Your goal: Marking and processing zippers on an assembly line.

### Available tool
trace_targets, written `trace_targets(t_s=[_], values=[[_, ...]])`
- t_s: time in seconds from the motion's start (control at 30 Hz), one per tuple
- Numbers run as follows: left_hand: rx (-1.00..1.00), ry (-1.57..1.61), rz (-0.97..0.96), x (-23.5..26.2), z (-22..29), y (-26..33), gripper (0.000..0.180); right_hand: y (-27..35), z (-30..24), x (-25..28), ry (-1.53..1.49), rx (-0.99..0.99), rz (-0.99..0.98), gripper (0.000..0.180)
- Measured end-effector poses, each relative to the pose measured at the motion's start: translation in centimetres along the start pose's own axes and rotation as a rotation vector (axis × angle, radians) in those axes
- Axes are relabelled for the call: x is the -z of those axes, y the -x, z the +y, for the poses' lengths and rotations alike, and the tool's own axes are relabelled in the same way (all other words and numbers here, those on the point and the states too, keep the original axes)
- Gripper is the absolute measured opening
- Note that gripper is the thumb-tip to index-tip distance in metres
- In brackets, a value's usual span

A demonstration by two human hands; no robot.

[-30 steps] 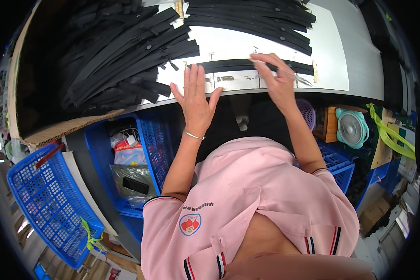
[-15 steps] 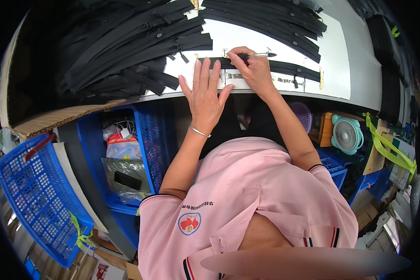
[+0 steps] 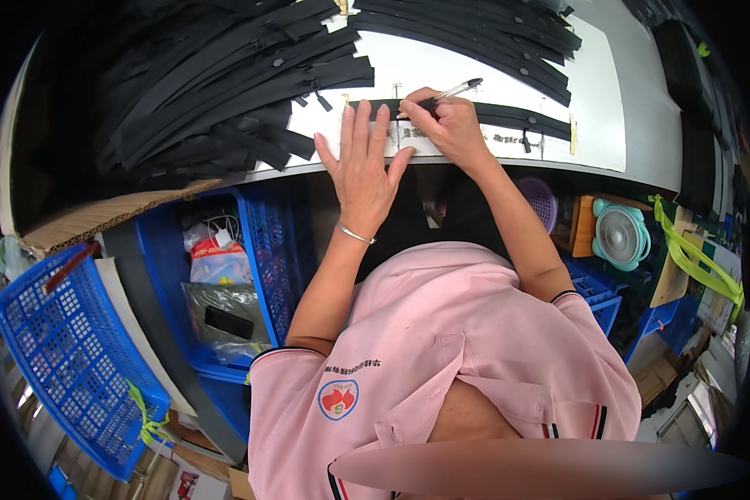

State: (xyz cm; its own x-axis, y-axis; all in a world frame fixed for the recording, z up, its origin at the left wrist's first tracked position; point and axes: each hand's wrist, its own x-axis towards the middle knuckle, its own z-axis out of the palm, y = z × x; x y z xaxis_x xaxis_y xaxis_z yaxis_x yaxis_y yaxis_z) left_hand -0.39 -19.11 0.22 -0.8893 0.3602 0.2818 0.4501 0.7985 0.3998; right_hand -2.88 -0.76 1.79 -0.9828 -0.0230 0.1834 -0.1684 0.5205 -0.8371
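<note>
A black zipper (image 3: pixel 525 122) lies stretched sideways along the near part of a white board (image 3: pixel 598 92), with its dark pull hanging toward the near edge. My left hand (image 3: pixel 362 173) rests flat on the zipper's left part, fingers spread and pressing it down. In my right hand (image 3: pixel 452 132) is a clear pen with a black end (image 3: pixel 460 88), pinched between thumb and fingers. The pen slants up to the right, and its writing tip is hidden by the fingers over the zipper, just right of my left fingertips. Dark marks show on the board below the strip.
Black zippers heap up on the left (image 3: pixel 225 100), and another bundle (image 3: pixel 475 37) lies at the far side. Below the table's front edge are a blue crate (image 3: pixel 262 275) holding bags and a phone, a blue basket (image 3: pixel 75 358) and a teal fan (image 3: pixel 621 236).
The pen has tipped from nearly level to a steeper slant, its black end higher. My right fingers have shifted slightly nearer over the zipper. My left hand stays spread on it.
</note>
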Motion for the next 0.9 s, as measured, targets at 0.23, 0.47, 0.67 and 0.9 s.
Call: trace_targets(t_s=[0.23,0.47,0.67,0.9], values=[[0.011,0.020,-0.021,0.1,0.3,-0.2,0.071,0.2,1.0,0.0,0.076,0.077,0.009,0.016],[0.017,0.012,-0.039,0.1,0.2,-0.2,0.069,2.2,-0.9,3.2,-0.194,-0.070,0.219,0.018],[0.021,0.004,-0.055,0.3,0.3,-0.1,0.068,3.7,2.6,6.6,0.043,-0.124,0.435,0.017],[0.025,0.022,-0.069,-0.2,3.6,-0.5,0.078,3.9,3.2,6.5,0.004,-0.150,0.424,0.019]])
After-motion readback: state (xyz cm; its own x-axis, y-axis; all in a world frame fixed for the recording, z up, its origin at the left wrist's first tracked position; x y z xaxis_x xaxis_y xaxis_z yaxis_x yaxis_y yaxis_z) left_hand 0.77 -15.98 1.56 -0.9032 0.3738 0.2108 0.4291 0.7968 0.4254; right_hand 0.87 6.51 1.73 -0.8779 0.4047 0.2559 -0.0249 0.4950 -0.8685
